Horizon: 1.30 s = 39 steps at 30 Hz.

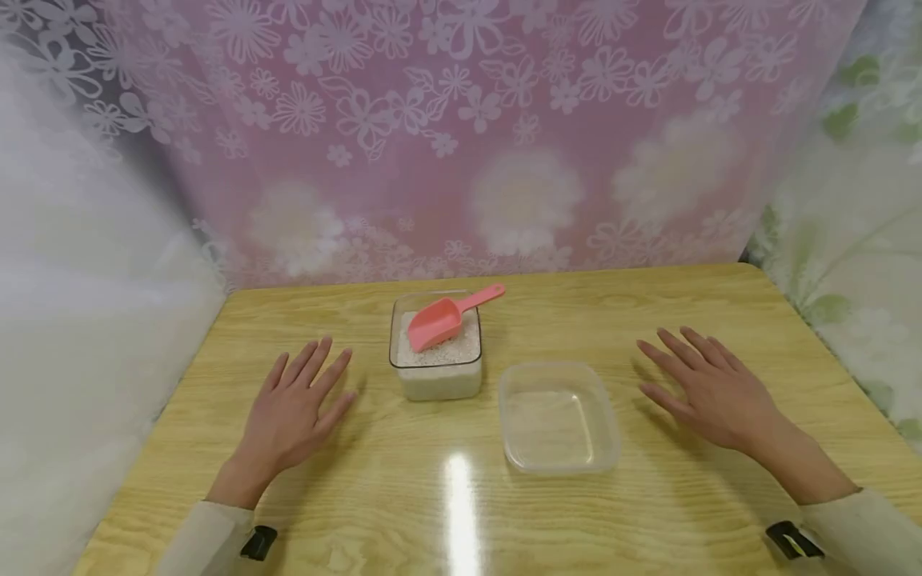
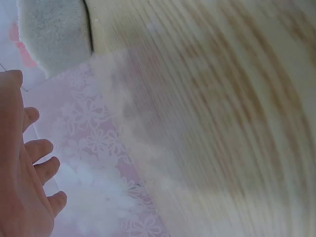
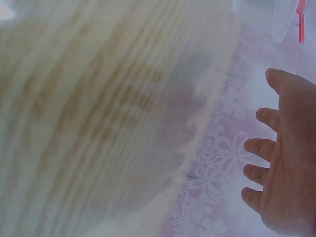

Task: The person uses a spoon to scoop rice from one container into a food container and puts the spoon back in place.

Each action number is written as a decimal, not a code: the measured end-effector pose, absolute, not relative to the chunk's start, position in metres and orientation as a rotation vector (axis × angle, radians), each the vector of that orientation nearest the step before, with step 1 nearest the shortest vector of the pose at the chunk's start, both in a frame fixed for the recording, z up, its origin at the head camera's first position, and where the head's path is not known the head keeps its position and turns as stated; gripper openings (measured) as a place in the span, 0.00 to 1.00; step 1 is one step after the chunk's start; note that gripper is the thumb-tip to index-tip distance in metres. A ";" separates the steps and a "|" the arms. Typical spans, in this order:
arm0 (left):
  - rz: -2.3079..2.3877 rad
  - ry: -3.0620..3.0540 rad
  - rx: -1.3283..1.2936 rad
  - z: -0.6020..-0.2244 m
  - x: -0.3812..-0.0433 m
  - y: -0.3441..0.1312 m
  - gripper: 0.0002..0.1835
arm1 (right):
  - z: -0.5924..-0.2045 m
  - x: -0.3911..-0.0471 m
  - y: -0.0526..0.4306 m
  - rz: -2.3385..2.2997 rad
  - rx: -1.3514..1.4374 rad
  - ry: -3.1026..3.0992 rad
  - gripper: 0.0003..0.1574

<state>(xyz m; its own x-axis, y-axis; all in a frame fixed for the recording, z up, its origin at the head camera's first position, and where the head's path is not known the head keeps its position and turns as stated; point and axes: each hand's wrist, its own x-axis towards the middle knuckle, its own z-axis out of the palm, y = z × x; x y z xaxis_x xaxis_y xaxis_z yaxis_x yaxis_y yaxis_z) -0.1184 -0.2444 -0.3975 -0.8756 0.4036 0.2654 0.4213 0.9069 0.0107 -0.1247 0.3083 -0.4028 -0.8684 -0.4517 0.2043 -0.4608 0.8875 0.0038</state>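
Note:
My left hand (image 1: 291, 412) is spread palm down at the left, holding nothing, to the left of a square clear container (image 1: 441, 384) filled with pale grain or powder. A pink scoop (image 1: 435, 322) lies on that filling, its handle reaching past the rim at the back right. To the right and nearer stands a second clear square container (image 1: 558, 416) with nothing visible inside. My right hand (image 1: 713, 392) has its fingers spread to the right of this one, touching neither container. Both wrist views show the hands (image 2: 24, 163) (image 3: 291, 153) with fingers extended above the table.
The wood-grain table (image 1: 360, 512) shows a bright light reflection in front. A pink flowered curtain (image 1: 432, 160) hangs behind its far edge. White cloth (image 1: 86, 280) borders the left side, and a leaf-patterned cloth (image 1: 850, 240) borders the right.

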 end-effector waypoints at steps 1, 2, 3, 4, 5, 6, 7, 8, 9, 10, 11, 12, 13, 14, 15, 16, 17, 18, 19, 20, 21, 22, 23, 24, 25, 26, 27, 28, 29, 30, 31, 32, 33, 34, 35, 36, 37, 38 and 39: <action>-0.099 -2.813 -0.621 -0.397 -0.119 -0.244 0.33 | -0.403 -0.125 0.308 0.067 0.702 -2.852 0.41; -0.099 -2.811 -0.625 -0.396 -0.119 -0.244 0.33 | -0.402 -0.126 0.307 0.063 0.708 -2.842 0.41; -0.097 -2.809 -0.629 -0.396 -0.120 -0.244 0.33 | -0.402 -0.127 0.307 0.059 0.714 -2.835 0.41; -0.099 -2.806 -0.633 -0.395 -0.120 -0.244 0.33 | -0.402 -0.127 0.307 0.056 0.721 -2.828 0.41; -0.099 -2.801 -0.638 -0.395 -0.121 -0.244 0.33 | -0.401 -0.128 0.306 0.057 0.722 -2.821 0.41; -0.099 -2.797 -0.645 -0.395 -0.122 -0.243 0.33 | -0.401 -0.129 0.306 0.058 0.725 -2.814 0.41; -0.102 -2.792 -0.649 -0.394 -0.122 -0.243 0.33 | -0.400 -0.129 0.305 0.064 0.726 -2.812 0.41; -0.102 -2.788 -0.654 -0.394 -0.123 -0.242 0.33 | -0.399 -0.130 0.305 0.060 0.729 -2.806 0.41; -0.099 -2.784 -0.659 -0.394 -0.124 -0.241 0.33 | -0.399 -0.131 0.305 0.061 0.730 -2.803 0.41; -0.099 -2.781 -0.663 -0.394 -0.125 -0.241 0.33 | -0.398 -0.132 0.304 0.060 0.734 -2.800 0.41; -0.094 -2.780 -0.666 -0.393 -0.125 -0.241 0.33 | -0.397 -0.133 0.304 0.060 0.738 -2.791 0.41; -0.091 -2.779 -0.666 -0.393 -0.125 -0.240 0.33 | -0.396 -0.134 0.303 0.057 0.745 -2.779 0.41; -0.087 -2.778 -0.665 -0.393 -0.125 -0.240 0.33 | -0.395 -0.135 0.302 0.054 0.751 -2.768 0.40; -0.083 -2.781 -0.664 -0.392 -0.125 -0.240 0.33 | -0.394 -0.137 0.301 0.048 0.757 -2.759 0.40; -0.081 -2.783 -0.662 -0.392 -0.126 -0.240 0.33 | -0.393 -0.138 0.299 0.049 0.761 -2.756 0.40; -0.083 -2.786 -0.661 -0.391 -0.126 -0.239 0.33 | -0.393 -0.139 0.298 0.053 0.764 -2.759 0.40; -0.083 -2.786 -0.660 -0.391 -0.126 -0.239 0.33 | -0.392 -0.140 0.296 0.062 0.764 -2.761 0.40; -0.084 -2.783 -0.661 -0.390 -0.126 -0.239 0.33 | -0.391 -0.141 0.295 0.067 0.766 -2.766 0.39; -0.087 -2.779 -0.663 -0.390 -0.127 -0.239 0.33 | -0.391 -0.141 0.293 0.073 0.766 -2.773 0.39; -0.088 -2.774 -0.669 -0.389 -0.128 -0.238 0.33 | -0.390 -0.142 0.291 0.078 0.767 -2.779 0.39; -0.089 -2.769 -0.674 -0.389 -0.128 -0.238 0.33 | -0.389 -0.142 0.289 0.083 0.766 -2.779 0.39; -0.091 -2.764 -0.679 -0.388 -0.129 -0.237 0.33 | -0.388 -0.143 0.288 0.085 0.764 -2.777 0.39; -0.090 -2.757 -0.686 -0.388 -0.130 -0.236 0.33 | -0.387 -0.144 0.286 0.084 0.764 -2.772 0.39; -0.092 -2.753 -0.688 -0.387 -0.131 -0.236 0.33 | -0.386 -0.145 0.285 0.078 0.766 -2.765 0.39; -0.091 -2.751 -0.692 -0.386 -0.132 -0.235 0.33 | -0.384 -0.146 0.283 0.076 0.765 -2.766 0.39; -0.092 -2.751 -0.693 -0.386 -0.133 -0.234 0.33 | -0.382 -0.147 0.282 0.068 0.766 -2.766 0.39; -0.095 -2.754 -0.692 -0.385 -0.133 -0.233 0.33 | -0.381 -0.148 0.281 0.062 0.767 -2.764 0.38; -0.096 -2.755 -0.693 -0.385 -0.134 -0.233 0.33 | -0.380 -0.149 0.280 0.059 0.772 -2.765 0.39; -0.095 -2.756 -0.695 -0.384 -0.134 -0.232 0.33 | -0.378 -0.150 0.278 0.059 0.779 -2.767 0.39; -0.095 -2.757 -0.695 -0.383 -0.135 -0.232 0.33 | -0.377 -0.150 0.276 0.060 0.784 -2.771 0.39; -0.094 -2.757 -0.698 -0.383 -0.135 -0.232 0.33 | -0.376 -0.152 0.274 0.059 0.789 -2.771 0.39; -0.098 -2.758 -0.700 -0.382 -0.135 -0.232 0.33 | -0.375 -0.153 0.273 0.053 0.795 -2.767 0.39; -0.097 -2.757 -0.703 -0.381 -0.136 -0.232 0.33 | -0.373 -0.154 0.271 0.053 0.800 -2.766 0.39; -0.096 -2.755 -0.705 -0.380 -0.136 -0.233 0.33 | -0.372 -0.155 0.269 0.054 0.804 -2.768 0.39; -0.093 -2.754 -0.706 -0.379 -0.137 -0.233 0.33 | -0.370 -0.157 0.267 0.050 0.805 -2.770 0.39; -0.093 -2.755 -0.708 -0.379 -0.137 -0.233 0.33 | -0.369 -0.158 0.265 0.044 0.801 -2.773 0.39; -0.093 -2.757 -0.710 -0.378 -0.138 -0.233 0.33 | -0.367 -0.159 0.264 0.035 0.798 -2.774 0.39; -0.091 -2.758 -0.712 -0.377 -0.138 -0.232 0.33 | -0.365 -0.160 0.263 0.031 0.794 -2.780 0.39; -0.088 -2.760 -0.715 -0.376 -0.139 -0.231 0.33 | -0.363 -0.161 0.261 0.025 0.790 -2.788 0.40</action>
